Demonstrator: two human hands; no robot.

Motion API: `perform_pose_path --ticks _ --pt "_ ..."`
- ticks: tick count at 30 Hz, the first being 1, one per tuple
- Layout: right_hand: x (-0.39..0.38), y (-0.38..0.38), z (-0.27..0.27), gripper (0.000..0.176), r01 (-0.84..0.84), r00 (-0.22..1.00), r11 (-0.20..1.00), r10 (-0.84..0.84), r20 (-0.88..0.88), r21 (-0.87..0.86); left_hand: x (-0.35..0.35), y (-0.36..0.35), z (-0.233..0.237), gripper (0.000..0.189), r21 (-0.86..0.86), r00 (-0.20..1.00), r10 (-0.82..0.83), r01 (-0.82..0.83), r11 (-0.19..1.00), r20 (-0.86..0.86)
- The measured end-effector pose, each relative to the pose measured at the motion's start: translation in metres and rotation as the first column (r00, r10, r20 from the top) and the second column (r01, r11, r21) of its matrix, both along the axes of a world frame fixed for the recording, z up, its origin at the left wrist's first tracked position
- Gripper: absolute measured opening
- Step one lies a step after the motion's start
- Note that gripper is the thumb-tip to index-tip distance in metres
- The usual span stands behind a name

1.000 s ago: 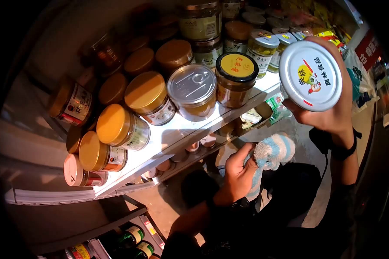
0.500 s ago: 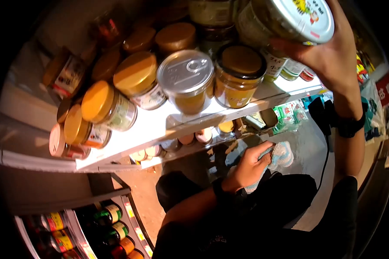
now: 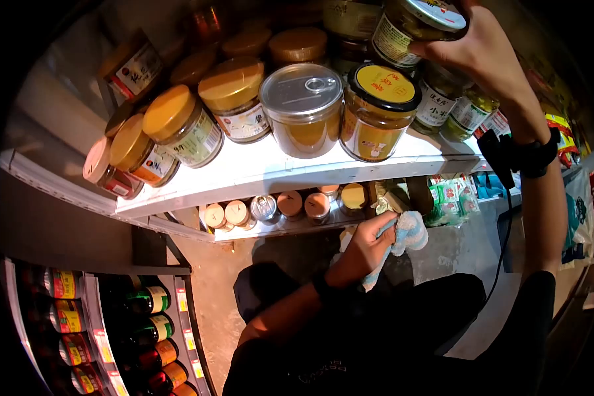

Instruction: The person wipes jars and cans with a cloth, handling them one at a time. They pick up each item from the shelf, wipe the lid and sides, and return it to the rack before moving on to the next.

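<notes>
At the top right, my right hand [image 3: 465,43] is wrapped round a glass jar [image 3: 396,43] with a white printed lid and greenish contents. That jar overlaps others at the back of the white shelf [image 3: 297,178]. Just in front of it stand a jar with a yellow and black lid [image 3: 378,122] and a clear jar with a silver pull-ring lid [image 3: 303,112]. Lower down, in front of the shelf, my left hand [image 3: 369,244] grips a fluffy white and light blue cloth [image 3: 408,234], part of which hangs below the fingers.
Gold-lidded jars [image 3: 234,99] crowd the shelf's left side, and labelled jars [image 3: 468,112] its right. Small jars [image 3: 290,204] line a lower shelf beside green packets [image 3: 449,198]. Bottles [image 3: 155,327] lie in a rack at lower left. A black cable [image 3: 503,244] hangs by my right arm.
My right hand has moved the jar left, in towards the back of the shelf, and its lid is less tilted towards me. My left hand still holds the cloth. The view has shifted.
</notes>
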State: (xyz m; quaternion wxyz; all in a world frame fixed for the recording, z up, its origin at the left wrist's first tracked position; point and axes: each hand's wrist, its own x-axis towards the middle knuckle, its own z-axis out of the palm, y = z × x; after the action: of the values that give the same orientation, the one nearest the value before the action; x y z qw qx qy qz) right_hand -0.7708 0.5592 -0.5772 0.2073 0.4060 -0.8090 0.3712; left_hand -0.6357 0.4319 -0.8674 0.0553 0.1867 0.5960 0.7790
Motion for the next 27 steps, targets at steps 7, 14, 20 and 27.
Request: perform_pose_path --ticks 7,14,20,27 --pt "0.015 -0.007 -0.006 0.073 0.187 0.980 0.946 -0.160 -0.121 0.263 -0.005 0.011 -0.006 0.024 0.020 0.999 0.040 -0.040 0.999 0.032" --pt "-0.015 0.007 0.019 0.074 0.092 0.971 0.853 -0.190 0.142 0.513 -0.009 0.012 -0.003 0.027 0.024 0.991 -0.016 0.013 1.000 0.131" --pt "0.008 0.004 0.022 0.074 0.032 0.999 0.752 -0.050 0.009 0.659 -0.012 0.018 -0.017 0.026 0.073 0.989 0.047 -0.057 0.996 0.137" --pt "-0.041 0.016 -0.002 0.071 -0.047 0.968 0.750 0.198 -0.156 0.660 -0.012 0.015 -0.014 0.028 0.068 0.991 0.035 -0.044 0.997 0.129"
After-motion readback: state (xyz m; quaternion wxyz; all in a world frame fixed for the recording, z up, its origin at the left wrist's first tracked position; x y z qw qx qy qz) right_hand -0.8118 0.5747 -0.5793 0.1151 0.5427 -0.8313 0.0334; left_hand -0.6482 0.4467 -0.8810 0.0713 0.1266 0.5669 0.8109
